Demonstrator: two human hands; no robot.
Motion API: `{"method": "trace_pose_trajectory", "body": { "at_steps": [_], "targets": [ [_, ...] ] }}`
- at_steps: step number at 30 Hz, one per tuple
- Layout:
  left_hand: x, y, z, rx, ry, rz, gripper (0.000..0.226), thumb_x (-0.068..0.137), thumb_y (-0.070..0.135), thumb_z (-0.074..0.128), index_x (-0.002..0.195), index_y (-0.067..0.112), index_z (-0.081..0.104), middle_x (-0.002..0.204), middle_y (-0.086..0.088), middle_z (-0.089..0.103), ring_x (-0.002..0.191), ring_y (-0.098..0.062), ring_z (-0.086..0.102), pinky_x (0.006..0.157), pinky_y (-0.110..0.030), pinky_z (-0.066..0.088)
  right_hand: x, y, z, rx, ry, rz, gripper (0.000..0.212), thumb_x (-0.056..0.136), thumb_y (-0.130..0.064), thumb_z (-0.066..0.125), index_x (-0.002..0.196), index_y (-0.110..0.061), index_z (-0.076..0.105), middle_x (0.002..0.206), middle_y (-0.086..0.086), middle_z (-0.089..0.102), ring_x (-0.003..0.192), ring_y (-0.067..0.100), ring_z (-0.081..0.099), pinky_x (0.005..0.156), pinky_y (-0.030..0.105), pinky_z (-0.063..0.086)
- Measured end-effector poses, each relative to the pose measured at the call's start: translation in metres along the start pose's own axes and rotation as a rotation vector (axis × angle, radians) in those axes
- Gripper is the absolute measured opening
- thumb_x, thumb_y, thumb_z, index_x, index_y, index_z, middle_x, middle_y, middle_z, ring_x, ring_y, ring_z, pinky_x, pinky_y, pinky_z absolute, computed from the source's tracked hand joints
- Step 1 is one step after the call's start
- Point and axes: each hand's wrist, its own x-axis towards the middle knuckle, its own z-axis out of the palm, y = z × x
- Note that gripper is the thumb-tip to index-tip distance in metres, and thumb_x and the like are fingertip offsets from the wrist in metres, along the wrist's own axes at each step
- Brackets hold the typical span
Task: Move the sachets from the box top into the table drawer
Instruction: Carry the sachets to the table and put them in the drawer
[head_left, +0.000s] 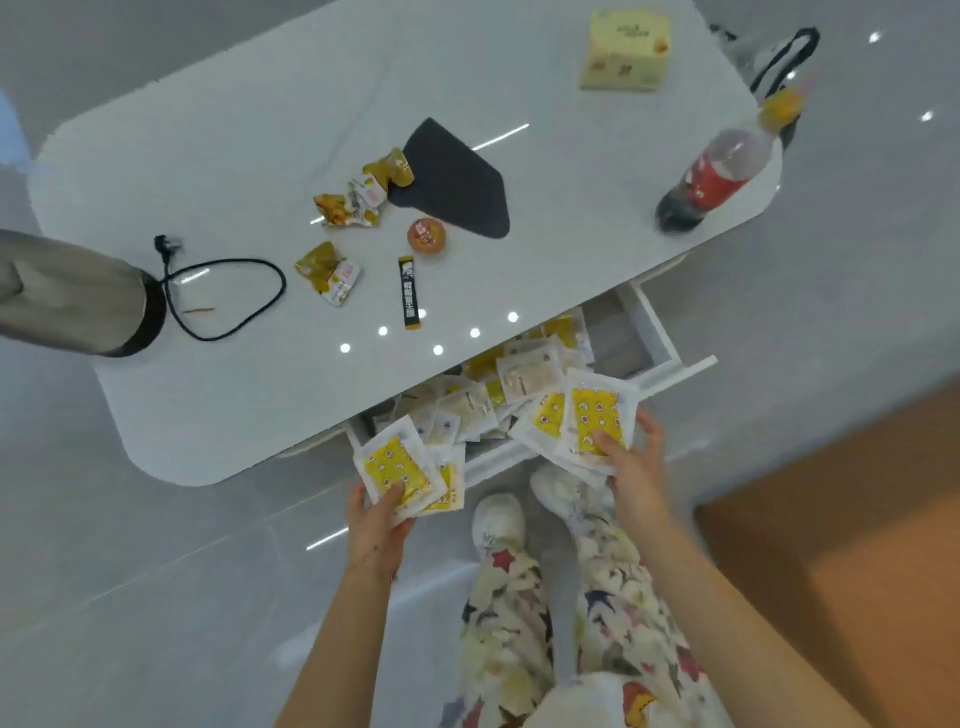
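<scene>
Left hand (379, 512) and right hand (631, 457) each pinch a fanned stack of sachets (595, 418) over the drawer's (652, 332) front edge — loose fans may slip to floor.

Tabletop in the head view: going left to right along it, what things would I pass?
Metal cylinder → black cable → black stick packet → dark mat → pale yellow box → cola bottle.

Sachets (519, 384) in drawer (660, 338) — under table (234, 156) (bottle (711, 171) far right)
</scene>
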Motion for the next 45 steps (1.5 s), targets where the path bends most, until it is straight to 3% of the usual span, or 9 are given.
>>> {"method": "trace_pose_trajectory", "body": {
  "at_steps": [8,13,18,20,22,24,33,37,45],
  "targets": [
    [0.162,-0.043,0.027,0.042,0.018,0.09,0.042,0.09,-0.002,0.058,0.125,0.018,0.05,0.112,-0.007,0.066,0.099,-0.027,0.066,0.078,-0.049,0.056,0.162,0.071,0.082,-0.289,-0.133,-0.06,0.064,0.084,-0.002,0.068,0.136,-0.023,0.035,0.108,-0.007,0.055,0.09,0.005,0.059,0.062,0.008,0.05],
    [0.208,-0.059,0.029,-0.016,0.155,0.093,0.058,0.087,0.002,0.065,0.138,0.016,0.041,0.123,-0.005,0.062,0.103,-0.022,0.065,0.084,-0.04,0.056,0.223,0.101,0.107,-0.332,-0.122,0.04,0.073,0.079,-0.009,0.075,0.137,-0.026,0.035,0.128,0.005,0.055,0.11,0.022,0.059,0.096,0.04,0.05],
    [0.22,-0.075,0.028,-0.003,0.292,0.082,0.047,0.086,0.0,0.066,0.123,0.019,0.046,0.123,-0.009,0.06,0.108,-0.026,0.062,0.095,-0.045,0.051,0.236,0.115,0.11,-0.541,-0.095,-0.07,0.072,0.084,-0.015,0.072,0.142,-0.025,0.03,0.145,0.003,0.04,0.119,0.014,0.045,0.094,0.028,0.04],
    [0.215,-0.075,0.03,0.08,0.322,0.116,0.051,0.085,0.002,0.067,0.128,0.018,0.047,0.125,-0.006,0.058,0.115,-0.022,0.058,0.101,-0.038,0.047,0.228,0.114,0.11,-0.667,-0.12,-0.162,0.078,0.085,-0.016,0.07,0.147,-0.023,0.022,0.149,0.006,0.035,0.127,0.017,0.042,0.1,0.028,0.038],
    [0.198,-0.068,0.033,0.185,0.323,0.183,0.06,0.086,0.006,0.067,0.139,0.015,0.041,0.137,-0.002,0.05,0.124,-0.015,0.048,0.104,-0.028,0.039,0.214,0.107,0.108,-0.768,-0.165,-0.226,0.088,0.082,-0.019,0.074,0.149,-0.024,0.017,0.15,0.009,0.034,0.135,0.023,0.037,0.111,0.037,0.034],
    [0.175,-0.061,0.033,0.293,0.306,0.267,0.063,0.086,0.011,0.068,0.142,0.016,0.039,0.143,-0.001,0.046,0.131,-0.017,0.043,0.109,-0.033,0.036,0.194,0.093,0.102,-0.94,-0.187,-0.315,0.09,0.079,-0.026,0.077,0.148,-0.024,0.02,0.148,0.01,0.034,0.136,0.026,0.034,0.111,0.043,0.034],
    [0.008,0.02,0.028,0.677,0.208,0.507,0.048,0.09,0.02,0.065,0.135,0.015,0.048,0.126,0.004,0.053,0.114,-0.011,0.047,0.089,-0.015,0.033,0.063,-0.034,0.095,-1.322,-0.406,-0.684,0.072,0.083,-0.038,0.069,0.144,-0.024,0.033,0.144,0.005,0.043,0.132,0.028,0.037,0.108,0.046,0.034],
    [-0.071,0.058,0.019,0.85,0.259,0.612,0.059,0.088,0.031,0.066,0.14,0.014,0.044,0.137,-0.007,0.052,0.125,-0.028,0.045,0.105,-0.038,0.034,0.001,-0.096,0.105,-1.459,-0.471,-0.845,0.075,0.083,-0.038,0.067,0.147,-0.022,0.03,0.145,0.004,0.04,0.132,0.027,0.034,0.108,0.04,0.031],
    [-0.191,0.088,-0.012,0.711,0.418,0.608,0.071,0.085,0.042,0.065,0.145,0.021,0.035,0.144,-0.005,0.045,0.133,-0.029,0.037,0.11,-0.041,0.029,-0.107,-0.171,0.124,-1.626,-0.582,-1.155,0.079,0.082,-0.045,0.063,0.149,-0.025,0.026,0.15,0.006,0.033,0.137,0.029,0.027,0.107,0.045,0.029]
  ]
}}
